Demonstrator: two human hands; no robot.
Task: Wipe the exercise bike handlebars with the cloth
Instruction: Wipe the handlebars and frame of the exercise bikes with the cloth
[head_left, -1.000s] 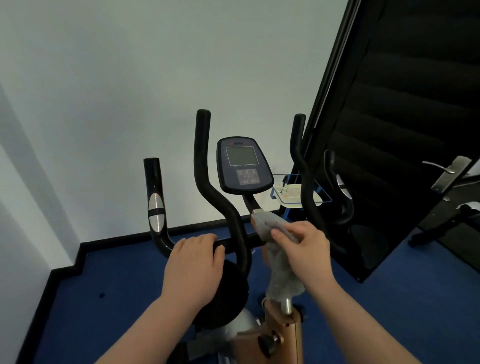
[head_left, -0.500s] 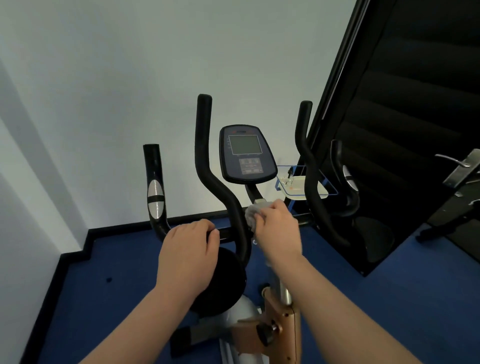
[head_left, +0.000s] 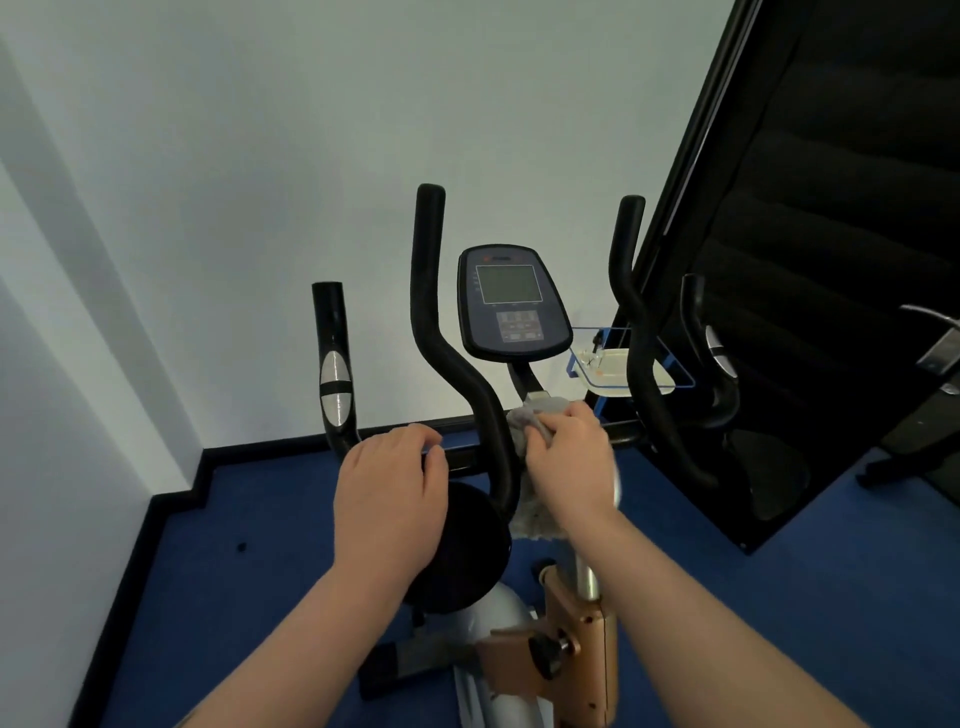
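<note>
The exercise bike's black handlebars (head_left: 431, 322) rise in curved tubes on both sides of a dark console (head_left: 511, 304). A horizontal crossbar (head_left: 462, 457) joins them low down. My left hand (head_left: 389, 493) rests over the left part of that crossbar, fingers curled on it. My right hand (head_left: 571, 460) presses a grey cloth (head_left: 522, 415) against the middle of the bar, just under the console stem. The cloth's loose end (head_left: 535, 514) hangs below my wrist. The outer left grip (head_left: 335, 374) carries a silver sensor pad.
A black door (head_left: 831, 260) stands open close on the right, its handle (head_left: 930, 332) sticking out. A clear small tray (head_left: 623, 369) sits behind the right handlebar. White walls close in ahead and on the left. Blue carpet (head_left: 260, 597) covers the floor; the copper-coloured frame post (head_left: 587, 654) is below.
My right hand has moved left and up along the bar with the cloth, from near the right tube to the middle under the console. My left hand has kept its place.
</note>
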